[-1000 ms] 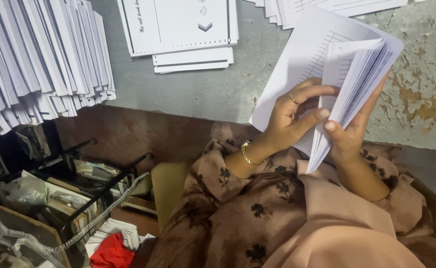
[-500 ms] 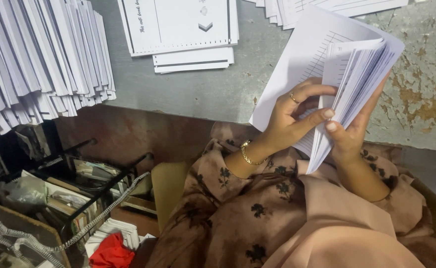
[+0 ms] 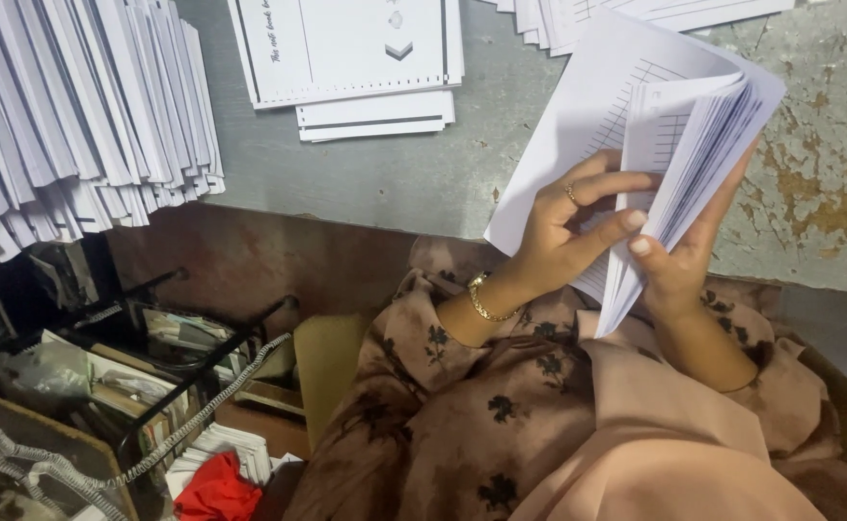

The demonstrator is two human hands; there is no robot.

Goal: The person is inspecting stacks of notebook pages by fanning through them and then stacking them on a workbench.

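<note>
The thick sheaf of white ruled paper sheets (image 3: pixel 636 145), folded or gathered along one edge, is held up above the lap and over the near edge of the grey, rust-spotted metal table (image 3: pixel 395 183); its loose edges fan out toward the upper right. It looks light but floppy: single leaves would bend and slip against each other, so the firm place to take it is the gathered edge at the bottom, where the whole thickness can be clamped; the free edges would crease or tear if pulled.

The left hand (image 3: pixel 563 227), with a ring and a gold bangle, has its fingers spread across the open page, thumb and forefinger pinching a few leaves near the fanned edge; the right hand (image 3: pixel 679 260) cups the sheaf from beneath and behind, thumb pressed on the front, the other fingers mostly hidden behind the paper.

On the table beyond lie a flat stack of white printed sheets (image 3: pixel 346 58) and, to the left, a large overlapping pile of folded white sheets (image 3: pixel 76 116); below the table edge sit black wire racks of papers (image 3: pixel 153 357) and a red cloth (image 3: pixel 216 487).
</note>
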